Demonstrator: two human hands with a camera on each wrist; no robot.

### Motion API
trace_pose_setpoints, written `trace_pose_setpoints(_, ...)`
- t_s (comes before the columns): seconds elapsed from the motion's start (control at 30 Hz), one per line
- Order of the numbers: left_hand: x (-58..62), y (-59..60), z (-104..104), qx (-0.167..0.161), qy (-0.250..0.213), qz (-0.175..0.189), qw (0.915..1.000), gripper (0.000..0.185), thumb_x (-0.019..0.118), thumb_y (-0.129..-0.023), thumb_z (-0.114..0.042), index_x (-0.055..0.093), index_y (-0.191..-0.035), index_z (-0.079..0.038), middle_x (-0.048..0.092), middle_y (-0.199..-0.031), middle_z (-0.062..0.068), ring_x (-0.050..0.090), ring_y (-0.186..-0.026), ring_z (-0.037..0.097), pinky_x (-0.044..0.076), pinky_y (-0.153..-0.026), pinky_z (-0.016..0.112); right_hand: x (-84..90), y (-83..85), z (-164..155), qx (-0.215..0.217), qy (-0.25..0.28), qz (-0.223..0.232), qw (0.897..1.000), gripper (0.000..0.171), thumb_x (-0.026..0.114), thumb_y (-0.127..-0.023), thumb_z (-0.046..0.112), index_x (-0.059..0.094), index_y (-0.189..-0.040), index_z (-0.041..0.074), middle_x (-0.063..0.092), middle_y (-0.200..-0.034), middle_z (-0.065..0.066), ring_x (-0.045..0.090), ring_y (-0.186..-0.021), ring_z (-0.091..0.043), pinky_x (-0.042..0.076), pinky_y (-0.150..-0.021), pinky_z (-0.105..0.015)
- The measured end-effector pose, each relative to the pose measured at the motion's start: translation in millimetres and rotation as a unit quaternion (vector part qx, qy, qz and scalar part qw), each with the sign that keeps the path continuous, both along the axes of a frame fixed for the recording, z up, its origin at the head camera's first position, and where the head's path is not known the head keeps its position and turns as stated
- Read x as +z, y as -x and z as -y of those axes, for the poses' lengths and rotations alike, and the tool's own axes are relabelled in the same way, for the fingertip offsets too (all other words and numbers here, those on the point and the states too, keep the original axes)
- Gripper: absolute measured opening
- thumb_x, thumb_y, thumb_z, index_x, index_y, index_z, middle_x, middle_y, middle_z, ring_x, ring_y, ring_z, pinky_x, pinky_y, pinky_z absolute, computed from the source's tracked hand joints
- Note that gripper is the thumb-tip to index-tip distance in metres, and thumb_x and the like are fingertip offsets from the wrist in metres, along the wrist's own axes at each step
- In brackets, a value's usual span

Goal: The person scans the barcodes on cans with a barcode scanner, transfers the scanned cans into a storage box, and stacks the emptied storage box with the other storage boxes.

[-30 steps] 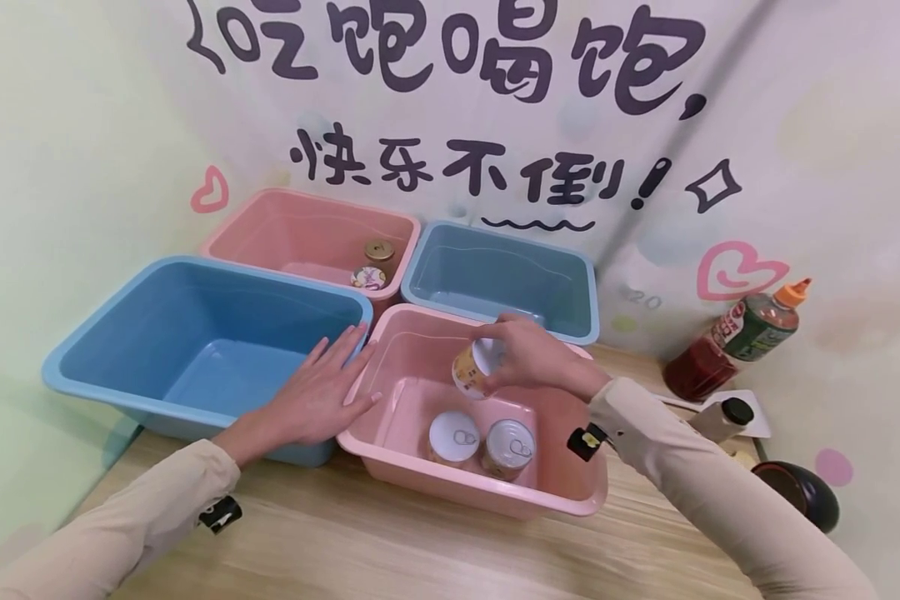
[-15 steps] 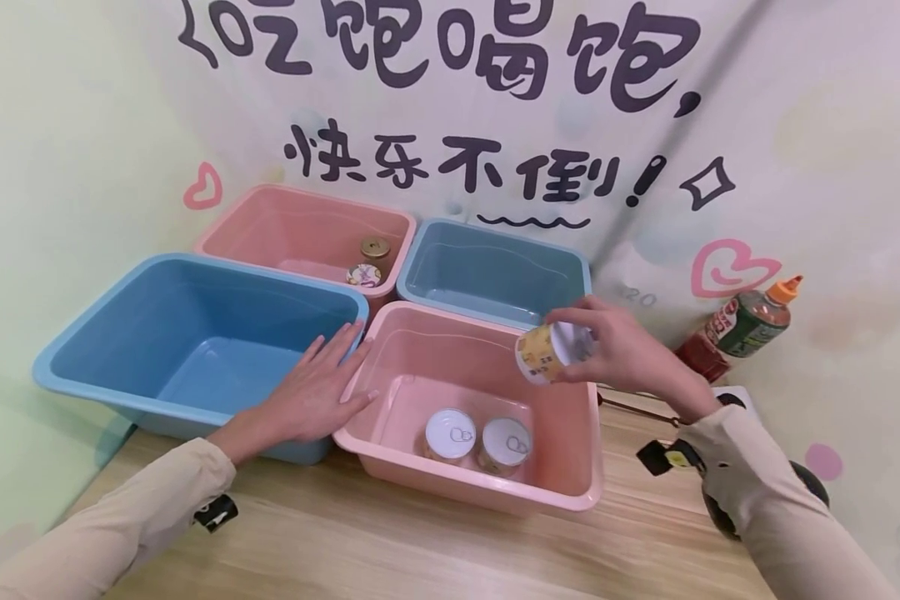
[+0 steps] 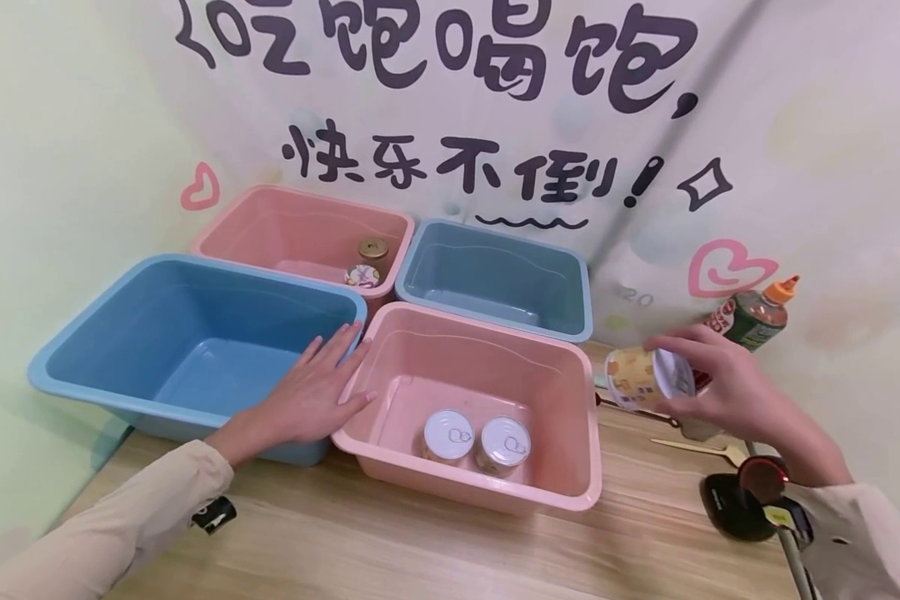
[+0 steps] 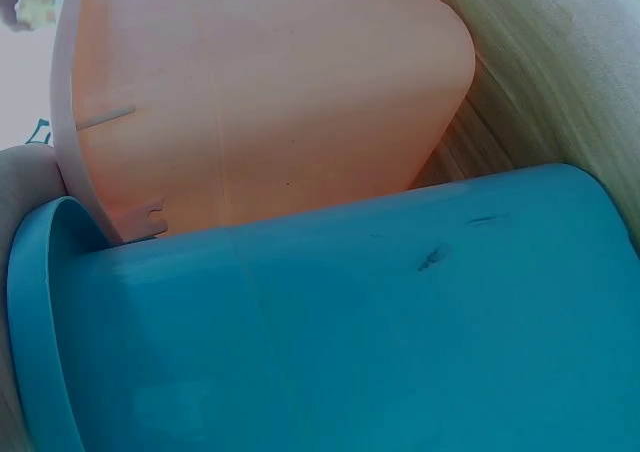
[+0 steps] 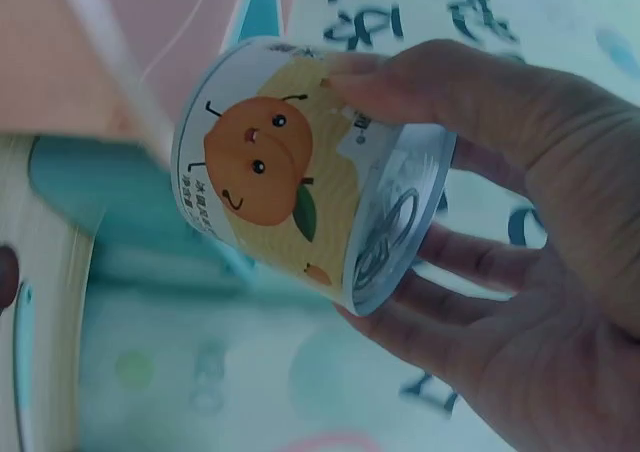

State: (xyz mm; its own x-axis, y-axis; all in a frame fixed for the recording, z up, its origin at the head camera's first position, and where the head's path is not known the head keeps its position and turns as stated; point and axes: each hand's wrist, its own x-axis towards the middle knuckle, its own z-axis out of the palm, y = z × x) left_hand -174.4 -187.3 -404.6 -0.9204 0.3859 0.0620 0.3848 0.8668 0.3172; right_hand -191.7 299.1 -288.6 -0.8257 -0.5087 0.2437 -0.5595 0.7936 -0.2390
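My right hand (image 3: 735,383) grips a tin can (image 3: 633,379) in the air, to the right of the front pink bin (image 3: 562,408). In the right wrist view the can (image 5: 270,162) has a yellow-and-white label with a smiling orange fruit, and its pull-ring end faces the palm. Two pull-ring cans (image 3: 448,436) stand side by side inside the front pink bin. My left hand (image 3: 307,396) rests with straight fingers over the adjoining rims of the large blue bin (image 3: 195,408) and that pink bin. In the left wrist view the blue bin's outer wall (image 4: 330,322) fills the lower part.
Behind stand another pink bin (image 3: 307,200) holding two cans (image 3: 362,276) and a smaller blue bin (image 3: 495,237). On the right are an orange-capped sauce bottle (image 3: 765,312), a light-coloured utensil (image 3: 701,448) and a black rounded object (image 3: 731,508) on the wooden table (image 3: 420,550).
The right hand has carried the can up out of the front pink bin and rightward past its rim. The left hand stays at the bin rims.
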Motion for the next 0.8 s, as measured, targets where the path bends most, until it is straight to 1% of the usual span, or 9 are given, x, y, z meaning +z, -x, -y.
trace_pose_setpoints(0.1,-0.6,0.1,0.5,0.000,0.000,-0.003,1.0000,0.075,0.053,-0.099,-0.044,0.029,-0.156,-0.002,0.013,-0.167,0.019,0.011,-0.155,0.040,0.011,-0.123,0.062,-7.8,-6.9,-19.2,-0.003,-0.004,0.001,1.000,0.067,0.096,-0.060,0.012,0.069,-0.121,0.011,0.059,-0.122,-0.014,0.054,-0.096,-0.025,0.051,-0.064,-0.022)
trace_pose_setpoints(0.2,-0.6,0.0,0.7,0.000,-0.001,-0.003,1.0000,0.075,0.053,-0.099,-0.044,0.029,-0.156,-0.002,0.013,-0.167,0.019,0.011,-0.155,0.040,0.012,-0.122,0.062,-18.0,-15.0,-37.5,-0.005,-0.002,-0.006,1.000,0.068,0.096,-0.058,0.010,0.069,-0.120,0.013,0.059,-0.123,-0.013,0.050,-0.100,-0.017,0.048,-0.066,-0.019)
trace_pose_setpoints(0.33,0.9,-0.9,0.2,-0.002,-0.003,-0.004,1.0000,0.074,0.053,-0.099,-0.043,0.030,-0.156,-0.001,0.014,-0.167,0.020,0.012,-0.155,0.040,0.012,-0.122,0.062,-33.2,-26.9,-59.4,-0.005,0.013,-0.032,0.999,0.071,0.096,-0.052,0.006,0.069,-0.117,0.013,0.059,-0.118,-0.003,0.043,-0.098,0.002,0.042,-0.067,-0.011)
trace_pose_setpoints(0.4,1.6,-1.4,-0.1,-0.003,-0.007,-0.006,1.0000,0.074,0.053,-0.099,-0.042,0.030,-0.156,-0.001,0.015,-0.167,0.020,0.012,-0.155,0.040,0.012,-0.122,0.063,-39.9,-32.5,-68.2,-0.012,0.018,-0.039,0.999,0.072,0.096,-0.050,0.006,0.070,-0.116,0.013,0.057,-0.118,0.005,0.042,-0.097,0.007,0.039,-0.069,-0.007)
trace_pose_setpoints(0.5,1.9,-1.8,0.3,-0.004,-0.012,-0.011,0.9999,0.073,0.054,-0.099,-0.041,0.031,-0.155,-0.001,0.016,-0.167,0.020,0.014,-0.154,0.041,0.013,-0.122,0.063,-48.4,-39.9,-78.2,-0.027,0.018,-0.048,0.998,0.073,0.097,-0.048,0.005,0.071,-0.116,0.013,0.055,-0.118,0.011,0.043,-0.095,0.010,0.037,-0.070,-0.005)
trace_pose_setpoints(0.67,0.6,-1.1,0.3,-0.007,-0.008,-0.010,0.9999,0.073,0.054,-0.099,-0.041,0.031,-0.155,-0.001,0.015,-0.167,0.020,0.013,-0.154,0.040,0.014,-0.122,0.062,-60.0,-48.6,-90.6,-0.049,0.019,-0.041,0.998,0.073,0.097,-0.048,0.004,0.071,-0.115,0.012,0.054,-0.118,0.009,0.041,-0.094,0.013,0.037,-0.066,-0.005)
trace_pose_setpoints(0.8,-0.1,0.5,0.0,-0.005,-0.006,-0.003,1.0000,0.074,0.054,-0.099,-0.042,0.030,-0.156,-0.001,0.013,-0.167,0.020,0.011,-0.155,0.040,0.012,-0.123,0.061,-67.0,-52.4,-98.5,-0.066,0.014,-0.037,0.997,0.072,0.097,-0.048,0.005,0.071,-0.115,0.014,0.050,-0.120,0.017,0.040,-0.093,0.014,0.038,-0.064,-0.006)
